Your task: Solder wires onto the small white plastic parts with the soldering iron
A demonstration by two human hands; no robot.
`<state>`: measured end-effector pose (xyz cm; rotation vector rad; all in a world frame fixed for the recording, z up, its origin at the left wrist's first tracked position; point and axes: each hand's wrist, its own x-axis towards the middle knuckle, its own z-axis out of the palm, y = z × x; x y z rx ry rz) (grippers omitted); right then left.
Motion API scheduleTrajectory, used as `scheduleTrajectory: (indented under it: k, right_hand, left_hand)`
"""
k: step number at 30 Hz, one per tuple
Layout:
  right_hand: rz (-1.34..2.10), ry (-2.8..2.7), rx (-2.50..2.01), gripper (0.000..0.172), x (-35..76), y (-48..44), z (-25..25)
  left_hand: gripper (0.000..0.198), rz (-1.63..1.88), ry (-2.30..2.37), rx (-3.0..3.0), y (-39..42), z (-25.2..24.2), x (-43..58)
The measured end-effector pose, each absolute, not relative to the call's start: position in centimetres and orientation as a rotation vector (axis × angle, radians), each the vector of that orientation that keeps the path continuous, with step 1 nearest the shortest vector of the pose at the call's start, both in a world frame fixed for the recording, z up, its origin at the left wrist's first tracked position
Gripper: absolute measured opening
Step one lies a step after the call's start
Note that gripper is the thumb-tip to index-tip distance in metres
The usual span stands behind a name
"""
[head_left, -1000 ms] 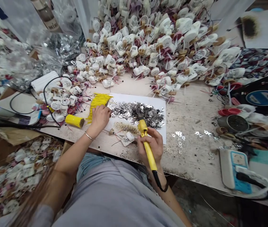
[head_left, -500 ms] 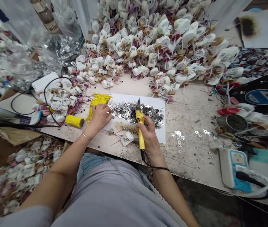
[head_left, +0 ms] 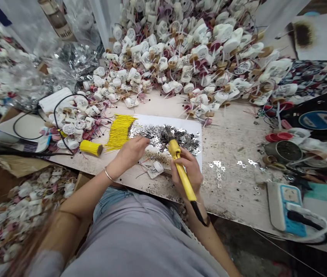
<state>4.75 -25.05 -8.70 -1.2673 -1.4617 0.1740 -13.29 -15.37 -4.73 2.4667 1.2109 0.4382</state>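
Observation:
My right hand (head_left: 188, 171) is wrapped round a yellow soldering iron (head_left: 184, 175), its dark tip pointing away from me over a pile of small silver metal tabs (head_left: 151, 132). The tabs lie on a white sheet (head_left: 151, 118). At the near left edge of the pile, my left hand (head_left: 133, 152) has its thumb and fingers pinched together. Whatever they hold is too small or hidden to make out. Beyond that hand, a row of yellow wires (head_left: 119, 130) lies spread out. A white plastic part with thin wires (head_left: 155, 169) rests between my forearms, close to the bench edge.
White plastic parts with wires (head_left: 186, 73) are heaped along the back. A tied yellow wire bundle (head_left: 91, 147) lies at left. Loose metal tabs (head_left: 217, 164) are scattered at right, near a round metal tin (head_left: 286, 150) and a power strip (head_left: 286, 207) with plugged cables.
My left hand has moved right and nearer me, off the yellow wires to the tab pile. The soldering iron has tilted, its rear end swinging right and toward me.

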Motion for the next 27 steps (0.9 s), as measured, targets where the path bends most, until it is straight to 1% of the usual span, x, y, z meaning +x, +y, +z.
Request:
scheduleTrajectory:
  k: [2, 4, 7, 11, 18, 21, 27]
  right_hand:
    - [0.145, -1.424, -1.265, 0.051, 5.2, -26.9, -8.2]
    - [0.109, -1.489, -1.28, 0.055, 5.6, -28.7, -7.9]
    - [0.134, -1.566, -1.282, 0.05, 6.3, -30.9, -7.6]
    - [0.207, -1.512, -1.317, 0.043, 6.8, -32.2, -7.9]
    - [0.194, -1.631, -1.268, 0.053, 6.9, -32.1, -9.0]
    - [0.182, -1.673, -1.262, 0.054, 7.0, -32.4, -9.1]
    - [0.161, -1.568, -1.305, 0.053, 6.6, -32.6, -9.2]
  left_hand:
    - [0.018, 0.243, 1.129, 2.406, -16.0, -4.8, -12.3]
    - [0.017, 0.111, 1.107, 2.31, -16.4, -4.9, -11.4]
    - [0.016, 0.052, 1.212, 2.19, -16.6, -5.0, -10.5]
    - [0.016, 0.011, 1.322, 2.193, -16.5, -4.7, -9.9]
    - [0.018, -0.149, 1.427, 2.223, -16.7, -4.4, -9.3]
    - [0.018, -0.17, 1.435, 2.239, -16.8, -4.4, -9.2]
    - [0.019, -0.201, 1.446, 2.258, -16.9, -4.2, -9.2]
